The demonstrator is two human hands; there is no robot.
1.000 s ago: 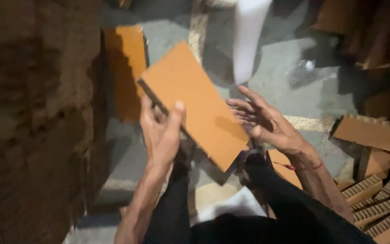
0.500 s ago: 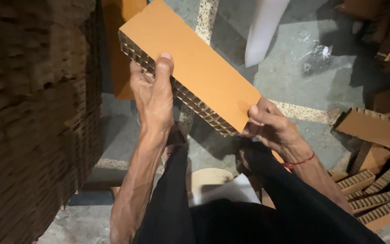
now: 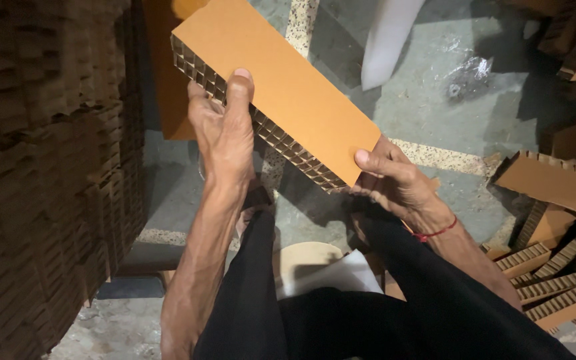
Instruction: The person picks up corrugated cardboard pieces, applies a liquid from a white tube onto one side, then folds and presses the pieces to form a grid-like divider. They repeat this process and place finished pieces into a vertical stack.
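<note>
The left hand (image 3: 225,130) and the right hand (image 3: 395,180) are both closing around the long orange cardboard board with honeycomb edges (image 3: 288,93), holding it up mid-frame, not yet resting on the tall brown cardboard stack (image 3: 41,167) at left.

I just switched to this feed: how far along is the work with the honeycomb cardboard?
Done, apparently: a tall stack of honeycomb pieces stands at the left. In hand: the left hand and right hand grip one orange-faced honeycomb board at its edge and near end. Seemingly left: loose strips and boards lie on the floor at the right.
</note>
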